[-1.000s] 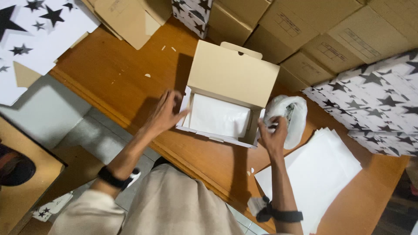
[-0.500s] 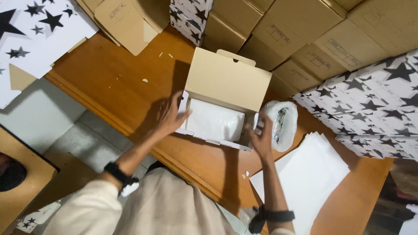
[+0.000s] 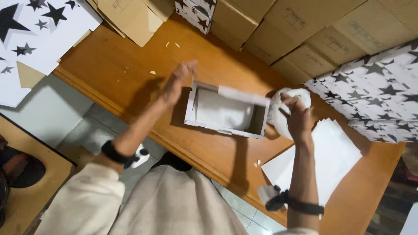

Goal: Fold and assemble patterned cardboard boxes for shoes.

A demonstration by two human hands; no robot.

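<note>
- A star-printed white sheet (image 3: 30,39) is lying at the far left, off the wooden table (image 3: 130,74).
- The left hand (image 3: 176,82) is hovering open and blurred, fingers spread, just left of the box, holding nothing.
- A small open white box (image 3: 226,111) is sitting mid-table, white paper lining it.
- The right hand (image 3: 298,117) is gripping a white wrapped bundle (image 3: 285,106) at the box's right end.
- White sheets (image 3: 335,152) are lying beside brown cartons (image 3: 305,30).
</note>
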